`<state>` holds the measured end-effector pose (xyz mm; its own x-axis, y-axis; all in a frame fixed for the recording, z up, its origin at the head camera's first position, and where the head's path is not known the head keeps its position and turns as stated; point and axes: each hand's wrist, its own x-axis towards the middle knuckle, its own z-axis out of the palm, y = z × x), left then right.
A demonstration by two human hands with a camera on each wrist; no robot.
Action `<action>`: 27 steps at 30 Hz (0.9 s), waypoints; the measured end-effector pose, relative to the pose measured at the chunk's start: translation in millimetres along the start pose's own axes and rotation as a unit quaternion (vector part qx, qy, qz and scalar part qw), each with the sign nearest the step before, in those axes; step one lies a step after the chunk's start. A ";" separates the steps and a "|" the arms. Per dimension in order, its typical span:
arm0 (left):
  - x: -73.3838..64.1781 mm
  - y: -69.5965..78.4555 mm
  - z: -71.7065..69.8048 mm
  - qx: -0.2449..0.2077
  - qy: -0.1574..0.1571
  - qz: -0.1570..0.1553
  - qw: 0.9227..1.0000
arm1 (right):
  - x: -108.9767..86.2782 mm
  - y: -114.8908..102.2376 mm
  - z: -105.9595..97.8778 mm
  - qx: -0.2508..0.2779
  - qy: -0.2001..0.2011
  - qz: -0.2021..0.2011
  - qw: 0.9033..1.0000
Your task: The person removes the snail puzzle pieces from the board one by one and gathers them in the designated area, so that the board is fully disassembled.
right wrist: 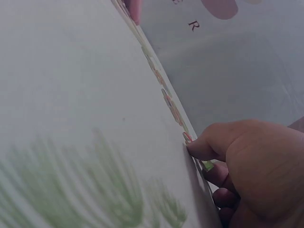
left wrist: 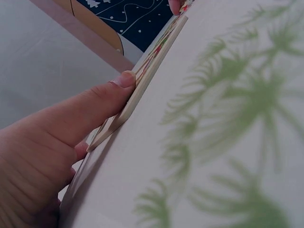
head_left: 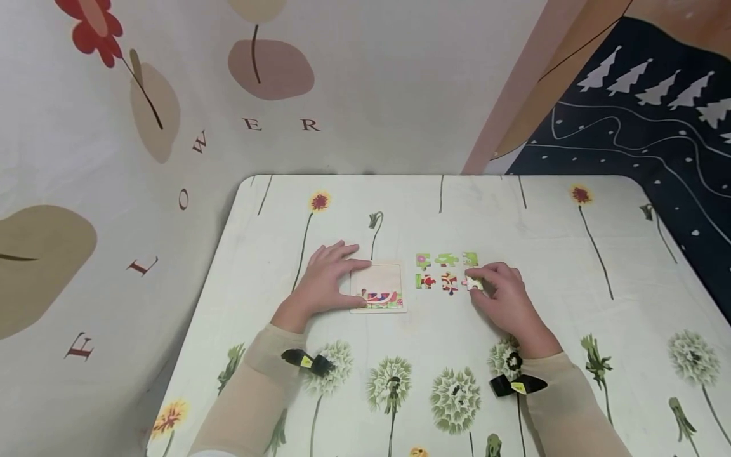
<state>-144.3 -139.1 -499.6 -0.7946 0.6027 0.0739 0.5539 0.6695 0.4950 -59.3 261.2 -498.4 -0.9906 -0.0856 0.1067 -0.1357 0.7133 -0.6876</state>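
Observation:
A small square wooden puzzle tray (head_left: 377,276) lies on the table, its lower part filled with colourful pieces and its upper part bare wood. My left hand (head_left: 325,279) rests at the tray's left side, thumb laid over the lower-left edge and index finger along the top-left corner. In the left wrist view the thumb (left wrist: 107,97) presses on the tray's rim. To the right of the tray, loose jigsaw pieces (head_left: 448,281) lie in two rows. My right hand (head_left: 505,298) pinches the lower-right jigsaw piece (head_left: 474,284) between thumb and fingers, low over the tabletop.
A white cloth printed with dandelions and flowers covers the table (head_left: 434,336). Behind and to the left hangs a pale printed curtain (head_left: 371,152), with a dark blue tree-patterned one (head_left: 628,127) at the right. Each forearm wears a black wrist strap (head_left: 516,386).

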 end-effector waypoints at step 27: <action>0.5 0.8 1.3 -0.037 0.033 -0.005 0.999 | 12.6 -42.6 29.9 0.009 0.043 -0.091 0.995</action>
<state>-143.9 -137.7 -500.3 -0.8158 0.5650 0.1237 0.5279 0.6401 0.5582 -66.5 209.0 -489.3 -0.9447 -0.1517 0.2908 -0.3135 0.6783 -0.6645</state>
